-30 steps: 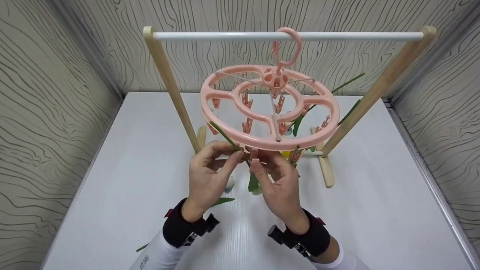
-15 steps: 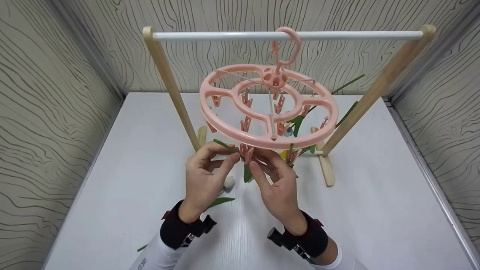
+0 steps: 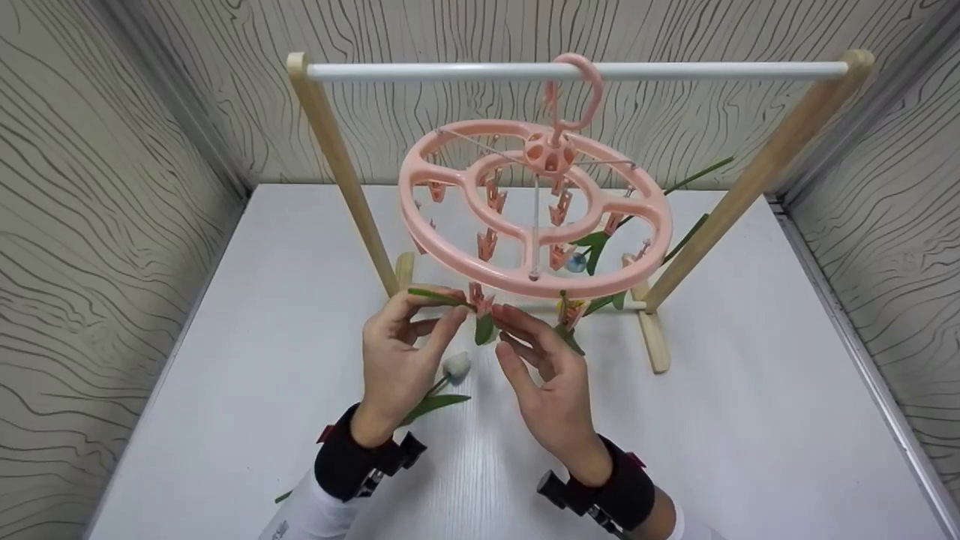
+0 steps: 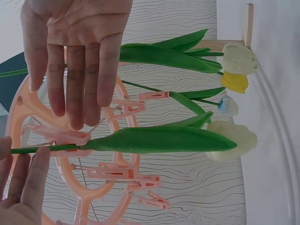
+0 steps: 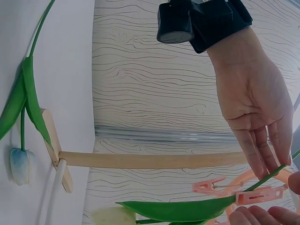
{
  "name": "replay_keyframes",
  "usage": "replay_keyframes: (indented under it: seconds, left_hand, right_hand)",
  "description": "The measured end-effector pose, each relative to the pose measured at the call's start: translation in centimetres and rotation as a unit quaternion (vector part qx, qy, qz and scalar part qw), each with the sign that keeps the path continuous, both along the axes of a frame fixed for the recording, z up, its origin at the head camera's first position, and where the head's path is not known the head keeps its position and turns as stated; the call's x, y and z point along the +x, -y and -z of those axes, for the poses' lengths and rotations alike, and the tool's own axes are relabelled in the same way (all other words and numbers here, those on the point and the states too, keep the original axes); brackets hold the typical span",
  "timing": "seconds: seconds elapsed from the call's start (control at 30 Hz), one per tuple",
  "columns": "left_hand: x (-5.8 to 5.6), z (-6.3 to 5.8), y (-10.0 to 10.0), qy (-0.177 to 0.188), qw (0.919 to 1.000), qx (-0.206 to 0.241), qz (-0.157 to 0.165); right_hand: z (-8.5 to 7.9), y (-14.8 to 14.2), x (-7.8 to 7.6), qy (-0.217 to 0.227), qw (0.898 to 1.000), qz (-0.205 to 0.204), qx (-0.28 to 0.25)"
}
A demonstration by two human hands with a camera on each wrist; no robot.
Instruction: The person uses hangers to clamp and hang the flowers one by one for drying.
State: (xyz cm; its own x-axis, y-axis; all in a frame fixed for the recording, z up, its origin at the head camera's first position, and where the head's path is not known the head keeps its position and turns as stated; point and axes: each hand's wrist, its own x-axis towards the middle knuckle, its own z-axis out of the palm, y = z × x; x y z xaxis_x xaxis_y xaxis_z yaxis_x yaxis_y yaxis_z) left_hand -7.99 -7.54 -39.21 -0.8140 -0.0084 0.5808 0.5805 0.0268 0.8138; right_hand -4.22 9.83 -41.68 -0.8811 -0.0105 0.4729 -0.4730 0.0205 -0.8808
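Observation:
A pink clip hanger (image 3: 517, 289) hangs from the bar by its hook. One clip (image 4: 70, 138) at its front edge bites the green stem of a white tulip (image 4: 232, 140), which hangs head down. My left hand (image 3: 401, 367) pinches that stem (image 5: 267, 178) just left of the clip in the head view. Close to the clip's right side, my right hand (image 3: 547, 390) holds nothing, its fingers extended and thumb apart. In the left wrist view, the right hand (image 4: 77, 61) appears with straight fingers above the clip.
A wooden stand (image 3: 345, 172) with a white bar (image 3: 450, 72) carries the hanger. Several other tulips hang at its right, including a yellow one (image 4: 234, 82) and a blue-white one (image 4: 228, 106). A pale blue-white tulip (image 3: 456, 366) lies on the white table (image 3: 750, 420).
My right hand has let go of the clip and drawn slightly away. The clip and tulip have shifted left and up as the hanger turned a little; my left hand moved slightly left, still pinching the stem.

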Motion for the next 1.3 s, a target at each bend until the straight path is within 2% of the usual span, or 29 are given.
replay_keyframes:
  seconds: [0.2, 0.33, 0.5, 0.7, 0.87, 1.0, 1.17, 1.3]
  left_hand:
    - [0.1, 0.8, 0.6, 0.000, 0.9999, 0.013, -0.004]
    - [0.2, 1.9, 1.2, 0.015, 0.9998, 0.004, -0.010]
    - [0.6, 3.6, 2.5, 0.066, 0.9968, -0.035, -0.026]
    - [1.0, 6.4, 4.2, 0.137, 0.9842, -0.104, -0.042]
    - [1.3, 8.8, 5.4, 0.188, 0.9642, -0.180, -0.048]
    - [1.6, 10.5, 6.1, 0.211, 0.9415, -0.256, -0.058]
    - [1.9, 12.3, 6.5, 0.217, 0.9139, -0.335, -0.073]
    - [2.3, 13.3, 6.6, 0.220, 0.8964, -0.377, -0.077]
  right_hand:
    - [0.8, -0.2, 0.7, 0.012, 1.000, 0.007, 0.023]
    - [1.7, -0.6, 1.0, 0.006, 1.000, 0.006, 0.028]
    - [3.0, -1.2, 1.4, 0.000, 0.999, 0.000, 0.038]
    - [4.4, -2.2, 1.6, 0.014, 0.998, -0.004, 0.068]
    - [5.6, -3.1, 1.7, 0.039, 0.993, -0.004, 0.110]
    - [6.3, -4.0, 1.8, 0.062, 0.985, -0.007, 0.162]
    - [7.1, -5.2, 1.6, 0.052, 0.963, -0.004, 0.263]
    - [7.5, -6.1, 1.4, 0.029, 0.939, 0.004, 0.342]
